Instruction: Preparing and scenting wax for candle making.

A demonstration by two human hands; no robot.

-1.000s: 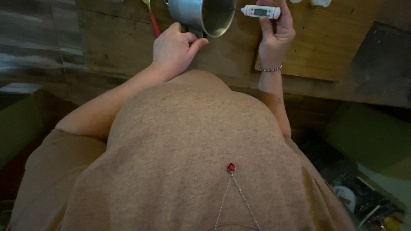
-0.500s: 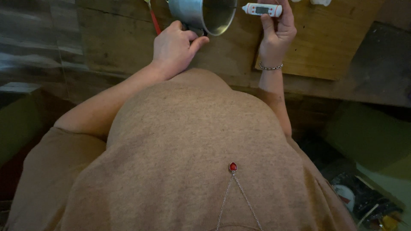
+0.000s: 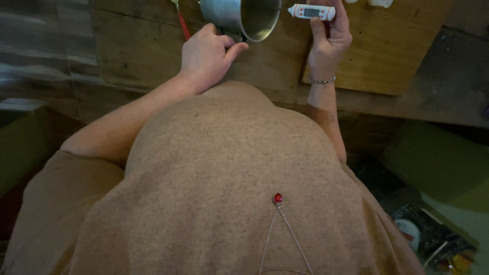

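While the left hand [image 3: 206, 56] grips the pot [image 3: 239, 18] handle, the right hand [image 3: 328, 43] holds a thermometer [image 3: 311, 11] at 3 o'clock, its tip in the pot for checking heat.

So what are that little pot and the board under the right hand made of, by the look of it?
The pot looks like metal, probably brushed steel: a grey, dully shining wall with soft reflections inside. The board looks like pale, unvarnished wood, with visible grain and a matt surface. The thermometer in the right hand seems to be white plastic, smooth and slightly glossy.
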